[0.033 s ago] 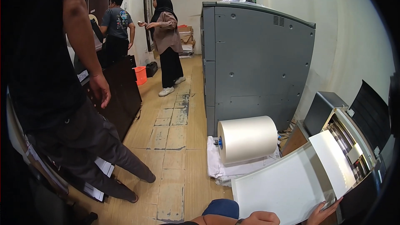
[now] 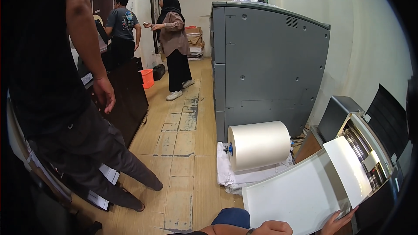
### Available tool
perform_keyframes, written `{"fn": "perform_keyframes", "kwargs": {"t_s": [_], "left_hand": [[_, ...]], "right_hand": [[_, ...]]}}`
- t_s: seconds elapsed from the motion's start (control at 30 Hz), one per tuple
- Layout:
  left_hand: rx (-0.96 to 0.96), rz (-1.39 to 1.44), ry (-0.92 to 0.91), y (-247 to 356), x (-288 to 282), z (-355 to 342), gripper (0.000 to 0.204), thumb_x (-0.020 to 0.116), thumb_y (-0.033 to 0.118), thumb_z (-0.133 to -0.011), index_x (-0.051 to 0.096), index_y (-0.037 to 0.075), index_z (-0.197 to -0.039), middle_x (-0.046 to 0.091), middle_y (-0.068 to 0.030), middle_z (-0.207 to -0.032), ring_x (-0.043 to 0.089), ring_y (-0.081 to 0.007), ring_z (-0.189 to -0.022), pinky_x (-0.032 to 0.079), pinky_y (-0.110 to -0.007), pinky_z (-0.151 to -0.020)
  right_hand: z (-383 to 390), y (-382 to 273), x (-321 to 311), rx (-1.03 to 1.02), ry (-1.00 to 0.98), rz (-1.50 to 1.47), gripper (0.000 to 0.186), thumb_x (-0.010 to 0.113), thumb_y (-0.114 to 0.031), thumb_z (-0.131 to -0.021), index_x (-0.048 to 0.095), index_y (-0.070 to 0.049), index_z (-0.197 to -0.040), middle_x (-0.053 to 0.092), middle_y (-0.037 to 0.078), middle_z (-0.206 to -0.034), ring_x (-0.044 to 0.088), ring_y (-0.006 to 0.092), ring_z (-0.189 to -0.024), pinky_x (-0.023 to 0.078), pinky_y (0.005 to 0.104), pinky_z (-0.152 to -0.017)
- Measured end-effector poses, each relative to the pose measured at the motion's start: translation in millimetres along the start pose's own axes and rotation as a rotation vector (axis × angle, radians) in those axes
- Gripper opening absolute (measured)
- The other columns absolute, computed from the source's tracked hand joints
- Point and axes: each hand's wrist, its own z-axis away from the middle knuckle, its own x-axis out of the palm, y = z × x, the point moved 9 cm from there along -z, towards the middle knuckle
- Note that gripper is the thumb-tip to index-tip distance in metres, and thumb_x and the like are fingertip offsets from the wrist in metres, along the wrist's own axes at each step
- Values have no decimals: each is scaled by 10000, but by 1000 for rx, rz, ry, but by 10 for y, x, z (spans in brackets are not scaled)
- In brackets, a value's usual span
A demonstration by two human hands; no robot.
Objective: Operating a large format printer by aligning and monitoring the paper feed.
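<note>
At the lower edge, my left hand [image 2: 273,227] is closed, fingers curled under and back upward, close to the white tray [image 2: 278,200]. I see nothing held in it, though its underside is hidden. To its right, my right hand [image 2: 338,223] has its thumb and fingers apart, touching the front edge of the tray and machine. A white sheet [image 2: 346,169] slopes from the tray into the lit rollers [image 2: 361,150] of a machine, whose dark lid [image 2: 383,115] stands raised. The sheet's near corner lies just above my right fingers.
A large white roll [image 2: 261,146] rests on wrapped paper stacks [image 2: 225,169] before a big grey machine [image 2: 270,65]. One person [image 2: 43,82] stands close at left; two others [image 2: 174,30] [image 2: 123,21] stand farther back. An orange bin [image 2: 147,78] sits by the dark cabinet [image 2: 122,91].
</note>
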Motion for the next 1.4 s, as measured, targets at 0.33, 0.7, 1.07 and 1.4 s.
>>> {"fn": "perform_keyframes", "kwargs": {"t_s": [0.33,0.7,1.07,1.4], "left_hand": [[-50,21,-50,1,-34,-34,126,594,129,-946,519,38,-901,580,-81,-727,563,-187,-535,445,-327,-547],[-41,47,-29,11,-56,-37,119,611,110,-936,521,35,-912,573,-79,-738,553,-183,-532,443,-327,-548],[-91,73,-69,-36,-37,-57,117,611,102,-935,526,24,-916,566,-69,-713,552,-176,-538,437,-321,-560],[-105,72,-84,-33,-5,-36,124,603,121,-948,525,24,-946,573,-64,-711,553,-179,-536,435,-322,-556]], "right_hand": [[-6,-32,9,19,-33,-10,835,616,-316,-898,181,52,-1509,344,348,-1428,381,503,-1255,320,544,-1051],[12,19,31,25,-36,-12,823,617,-275,-895,180,60,-1507,339,336,-1444,377,503,-1264,317,545,-1055],[-17,-14,25,36,-25,0,788,598,-270,-912,196,70,-1498,382,359,-1373,408,502,-1220,338,547,-1031],[-6,-38,10,22,-22,26,803,604,-263,-904,187,72,-1503,371,360,-1392,395,495,-1246,329,541,-1053]]}}
